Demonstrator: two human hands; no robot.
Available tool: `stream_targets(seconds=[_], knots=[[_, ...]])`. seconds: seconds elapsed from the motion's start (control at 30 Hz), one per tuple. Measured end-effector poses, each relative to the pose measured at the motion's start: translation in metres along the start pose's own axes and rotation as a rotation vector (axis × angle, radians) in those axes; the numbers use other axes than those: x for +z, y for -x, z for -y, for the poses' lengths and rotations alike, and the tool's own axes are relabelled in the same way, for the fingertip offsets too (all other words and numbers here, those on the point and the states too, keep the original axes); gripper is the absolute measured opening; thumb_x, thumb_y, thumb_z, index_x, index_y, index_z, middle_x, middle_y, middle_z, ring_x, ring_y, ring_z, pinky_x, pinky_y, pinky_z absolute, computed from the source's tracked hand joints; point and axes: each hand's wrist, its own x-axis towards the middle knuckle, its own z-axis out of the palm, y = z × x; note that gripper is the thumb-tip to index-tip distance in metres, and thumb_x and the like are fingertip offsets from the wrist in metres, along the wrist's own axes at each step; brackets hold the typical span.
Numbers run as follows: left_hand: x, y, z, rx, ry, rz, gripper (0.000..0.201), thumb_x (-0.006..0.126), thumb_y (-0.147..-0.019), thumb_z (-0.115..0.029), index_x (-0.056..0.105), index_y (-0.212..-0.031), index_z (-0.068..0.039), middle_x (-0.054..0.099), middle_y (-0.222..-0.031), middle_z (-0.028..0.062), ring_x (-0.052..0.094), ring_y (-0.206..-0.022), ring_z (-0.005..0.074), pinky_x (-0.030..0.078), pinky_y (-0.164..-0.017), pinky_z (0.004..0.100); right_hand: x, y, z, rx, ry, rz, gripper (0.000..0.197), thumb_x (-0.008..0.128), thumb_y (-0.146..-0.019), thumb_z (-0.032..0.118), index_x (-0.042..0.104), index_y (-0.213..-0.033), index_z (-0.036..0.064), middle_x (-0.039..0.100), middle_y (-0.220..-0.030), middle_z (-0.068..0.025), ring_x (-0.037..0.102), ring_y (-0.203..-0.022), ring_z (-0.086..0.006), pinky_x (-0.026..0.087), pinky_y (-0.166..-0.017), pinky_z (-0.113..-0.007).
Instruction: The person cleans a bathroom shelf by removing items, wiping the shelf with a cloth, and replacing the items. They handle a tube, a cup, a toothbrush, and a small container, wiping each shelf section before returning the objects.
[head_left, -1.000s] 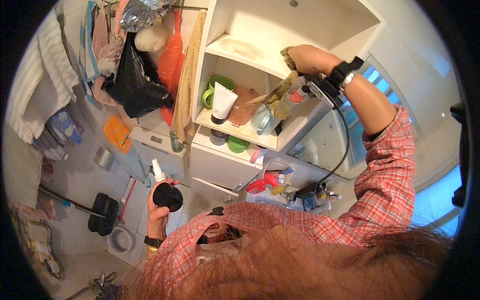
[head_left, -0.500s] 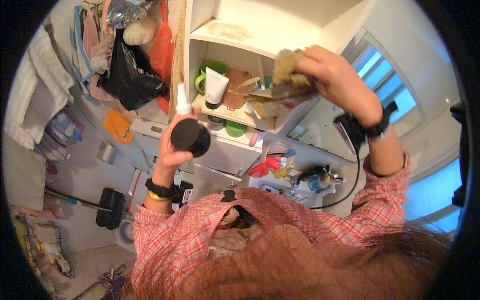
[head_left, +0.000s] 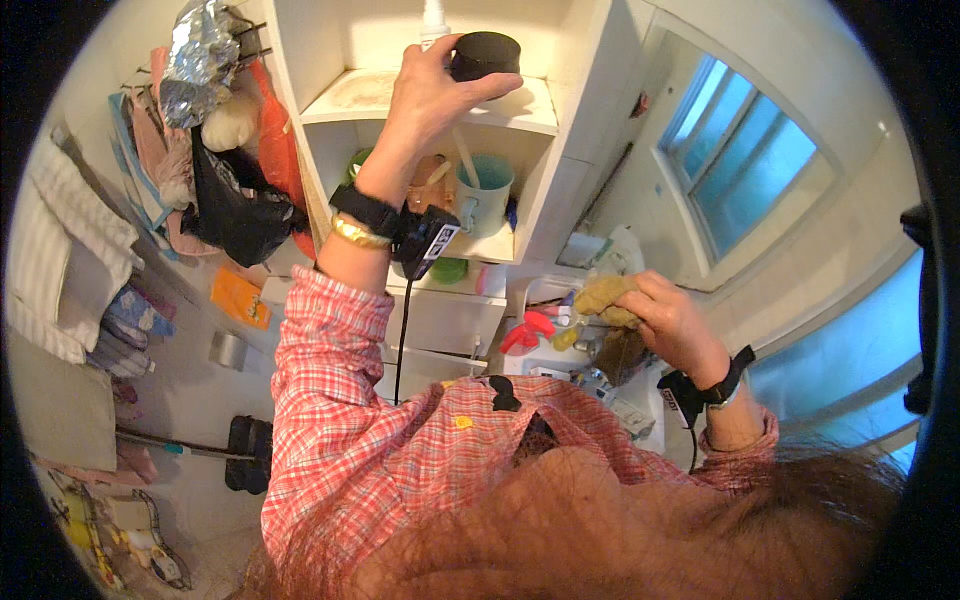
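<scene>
- White shelves (head_left: 535, 112) face the person, with a black bag (head_left: 240, 205) hanging to their left and a blue mug (head_left: 487, 195) in the lower compartment.
- Left hand (head_left: 430, 90) is raised at the upper compartment; holding it steady, with the jar (head_left: 486, 57) level and clear of the shelf edge, would serve best.
- Its fingers are spread to the jar's width and grip it, thumb underneath.
- Just behind them shows a bottle (head_left: 434, 20) (whether they grip it too, I cannot tell).
- Right hand (head_left: 672, 320) is lower, its fingers pinched nearly together on a cloth (head_left: 605, 295), best kept away from the mug.
</scene>
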Motion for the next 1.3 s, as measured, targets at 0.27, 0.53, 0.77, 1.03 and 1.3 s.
stream_targets(seconds=[0.27,0.53,0.77,1.03,1.3], knots=[[0.042,-0.021,-0.007,-0.029,-0.500,0.068,0.092,0.062,-0.068,-0.078,0.053,-0.131,-0.011,0.061,-0.107,0.0265,0.065,-0.096,0.0407,0.054,-0.078,0.0452,0.018,0.031,-0.015,0.166,-0.120,-0.011,0.038,0.053,-0.064,-0.013,0.060,-0.098,0.0038,0.059,-0.094,-0.0169,0.057,-0.092,-0.0390,0.049,-0.080,-0.043],[0.047,-0.031,-0.017,-0.093,-0.528,0.193,0.092,0.048,-0.072,-0.084,0.058,-0.124,-0.009,0.069,-0.101,0.0201,0.068,-0.095,0.0341,0.053,-0.080,0.0438,0.042,0.020,-0.026,0.073,-0.192,-0.001,0.036,0.054,-0.067,-0.010,0.060,-0.100,0.0030,0.061,-0.092,-0.0174,0.057,-0.092,-0.0392,0.049,-0.082,-0.044],[0.038,-0.039,-0.020,-0.111,-0.503,0.118,0.097,0.053,-0.063,-0.087,0.070,-0.104,-0.001,0.069,-0.097,0.0206,0.068,-0.091,0.0330,0.053,-0.077,0.0403,0.054,0.017,-0.031,0.060,-0.237,0.026,0.038,0.052,-0.066,-0.010,0.061,-0.101,0.0016,0.061,-0.097,-0.0196,0.058,-0.097,-0.0399,0.049,-0.085,-0.044],[0.042,-0.045,-0.016,-0.089,-0.482,0.103,0.108,0.054,-0.062,-0.088,0.061,-0.115,0.005,0.069,-0.097,0.0204,0.068,-0.093,0.0335,0.054,-0.079,0.0398,0.065,0.028,-0.032,0.082,-0.256,-0.043,0.032,0.053,-0.067,-0.010,0.064,-0.096,0.0002,0.063,-0.091,-0.0179,0.061,-0.088,-0.0374,0.050,-0.080,-0.041],[0.038,-0.041,-0.010,-0.077,-0.446,0.058,0.105,0.061,-0.060,-0.085,0.059,-0.108,0.008,0.067,-0.097,0.0228,0.067,-0.093,0.0349,0.054,-0.079,0.0403,0.069,0.031,-0.036,0.128,-0.281,-0.075,0.038,0.052,-0.068,-0.009,0.062,-0.104,-0.0017,0.063,-0.099,-0.0212,0.061,-0.094,-0.0393,0.050,-0.084,-0.040]])
